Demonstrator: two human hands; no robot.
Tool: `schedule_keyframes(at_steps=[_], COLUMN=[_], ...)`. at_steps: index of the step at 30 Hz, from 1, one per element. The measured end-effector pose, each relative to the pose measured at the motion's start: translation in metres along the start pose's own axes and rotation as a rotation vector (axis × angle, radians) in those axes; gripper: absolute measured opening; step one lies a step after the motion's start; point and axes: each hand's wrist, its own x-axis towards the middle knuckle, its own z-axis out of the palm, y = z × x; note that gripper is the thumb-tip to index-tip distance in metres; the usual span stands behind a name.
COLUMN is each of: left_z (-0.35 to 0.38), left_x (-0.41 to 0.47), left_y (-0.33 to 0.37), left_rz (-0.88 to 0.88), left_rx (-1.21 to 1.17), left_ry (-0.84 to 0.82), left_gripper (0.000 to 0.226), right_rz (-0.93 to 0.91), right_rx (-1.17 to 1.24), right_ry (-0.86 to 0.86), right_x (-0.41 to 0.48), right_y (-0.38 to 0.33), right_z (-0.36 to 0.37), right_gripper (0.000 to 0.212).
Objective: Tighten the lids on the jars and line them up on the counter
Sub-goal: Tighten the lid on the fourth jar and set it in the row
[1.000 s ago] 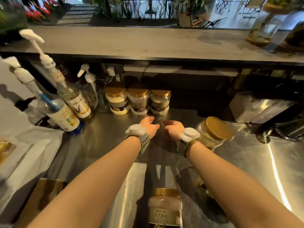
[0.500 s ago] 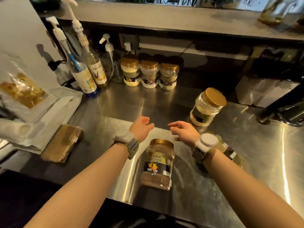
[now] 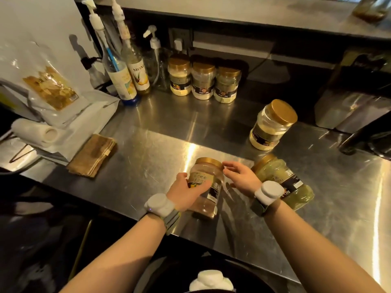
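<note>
Head view: left hand (image 3: 186, 192) wraps the brown-filled jar (image 3: 206, 188) at the near edge of the steel surface (image 3: 148, 127); right hand (image 3: 243, 177) hovers open beside its gold lid (image 3: 209, 162). The jar looks rigid, smooth, probably slippery; grip body and lid rim.

Three pump-topped syrup bottles (image 3: 129, 70) far left against the wall, clear pouch of dried yellow pieces (image 3: 50, 87) at left, white paper roll (image 3: 36, 132) beside it, folded brown cloth (image 3: 93, 155) near left, steel container (image 3: 347, 111) far right
</note>
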Motion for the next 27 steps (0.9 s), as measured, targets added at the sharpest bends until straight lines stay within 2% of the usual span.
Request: schedule_keyframes(at_steps=[5, 9, 13, 20, 24, 27], left_z=[0.017, 0.021, 0.012, -0.019, -0.036, -0.045], left_x=[-0.001, 0.003, 0.013, 0.024, 0.032, 0.039], left_y=[-0.013, -0.017, -0.014, 0.01, 0.018, 0.027], left_rz=[-0.038, -0.032, -0.029, 0.191, 0.316, 0.374], left_rx=[0.15, 0.184, 0.25, 0.294, 0.265, 0.248], left_ry=[0.045, 0.108, 0.128, 0.278, 0.321, 0.349], left_gripper=[0.123, 0.13, 0.124, 0.103, 0.1, 0.103], right_rz=[-0.017, -0.028, -0.074, -0.204, -0.217, -0.304], right_rx=[0.032, 0.039, 0.005, -0.143, -0.354, -0.463], right_ry=[-0.018, -0.007, -0.006, -0.067, -0.152, -0.206], right_x=[-0.007, -0.01, -0.009, -0.002, 0.004, 0.011], right_y=[0.001, 0.0, -0.009, -0.057, -0.092, -0.114], right_z=[0.006, 0.009, 0.007, -0.023, -0.053, -0.072], right_gripper=[0.044, 0.047, 0.043, 0.035, 0.061, 0.081])
